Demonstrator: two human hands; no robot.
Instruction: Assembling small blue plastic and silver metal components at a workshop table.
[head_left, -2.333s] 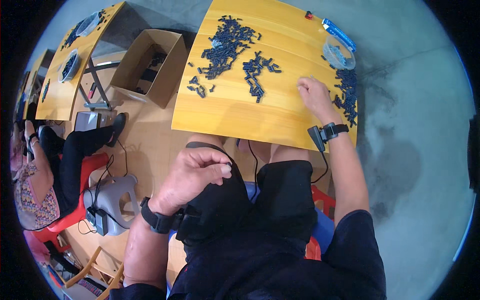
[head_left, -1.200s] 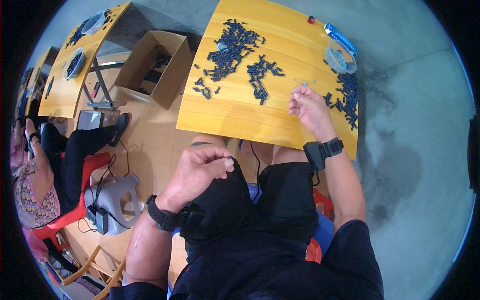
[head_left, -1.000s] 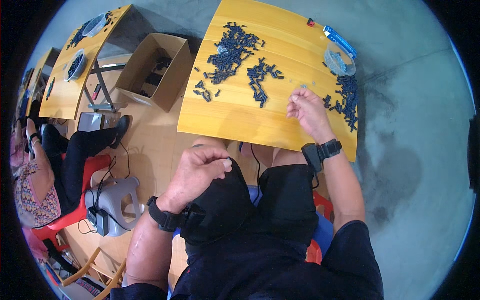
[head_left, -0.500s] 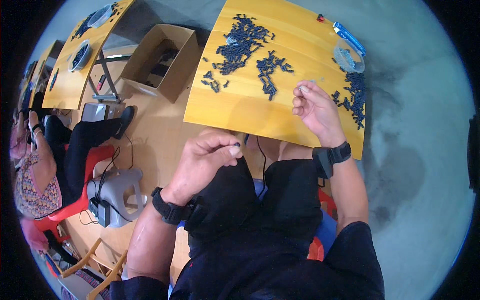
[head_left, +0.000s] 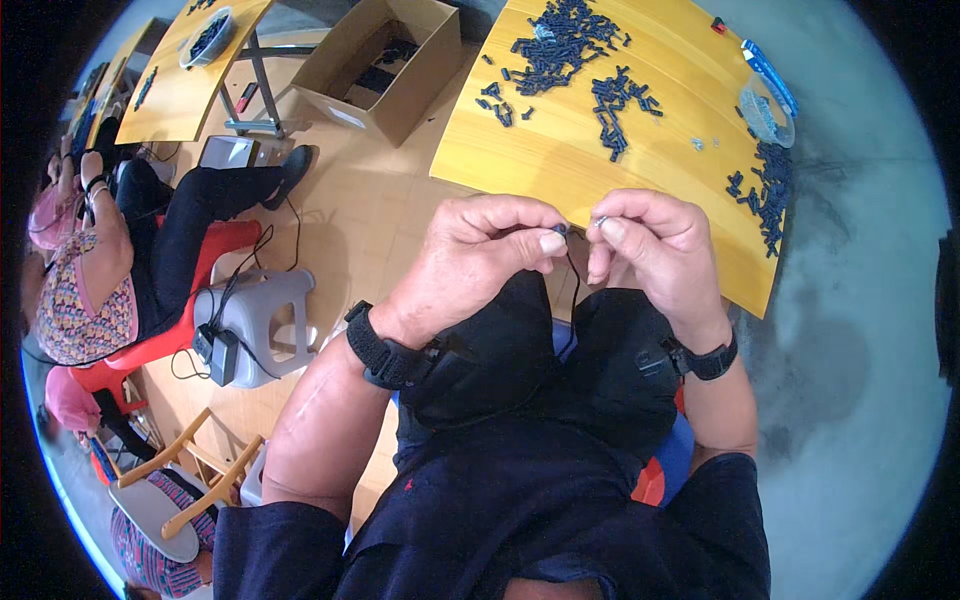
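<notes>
My left hand (head_left: 495,250) pinches a small black piece (head_left: 560,230) between thumb and forefinger; its tip just peeks out. Close beside it, with a narrow gap between the fingertips, my right hand (head_left: 650,245) pinches a tiny silvery piece (head_left: 600,222) whose kind is too small to tell. Both hands are above my lap at the near edge of the yellow table (head_left: 480,150). On that table lie a big pile of small black parts (head_left: 565,45), a smaller cluster (head_left: 615,105) and another pile (head_left: 768,200) at the right edge.
A clear tub (head_left: 765,115) and a blue-and-white box (head_left: 768,75) stand at the table's right side. An open cardboard box (head_left: 385,75) is on the floor at left. Further left are a grey stool (head_left: 265,320), a seated person (head_left: 90,300) and another table (head_left: 170,90).
My right hand has left the tabletop and come down to my left hand, bringing the silvery piece near the black one. The view has shifted, so the table appears further right and higher.
</notes>
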